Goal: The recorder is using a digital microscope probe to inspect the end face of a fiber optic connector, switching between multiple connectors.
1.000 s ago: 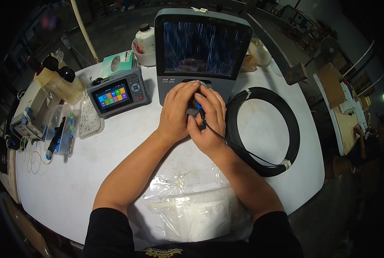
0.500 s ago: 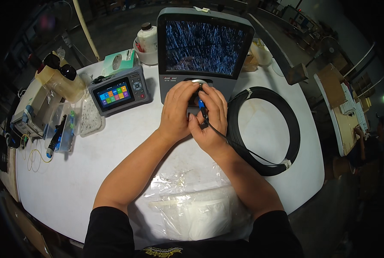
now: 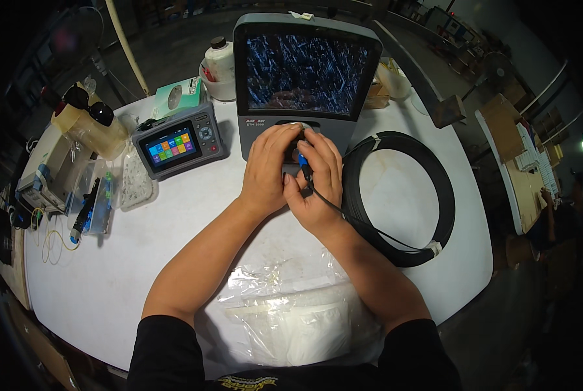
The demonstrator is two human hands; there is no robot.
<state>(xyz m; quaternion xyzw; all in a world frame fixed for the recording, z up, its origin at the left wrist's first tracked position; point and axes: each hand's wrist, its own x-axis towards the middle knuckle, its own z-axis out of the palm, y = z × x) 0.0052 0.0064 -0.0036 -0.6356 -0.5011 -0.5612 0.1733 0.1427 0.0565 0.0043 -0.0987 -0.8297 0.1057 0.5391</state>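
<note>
R hand holds the small blue-and-black plastic plug, prob. light, stiff, best held by its sides; can't tell if L hand grips.

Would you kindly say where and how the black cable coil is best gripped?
I'd say the right arc of the black cable coil, approached from the right: it lies flat as a ring on the table, so a grip could wrap the band through the open middle, away from the right hand.
</note>
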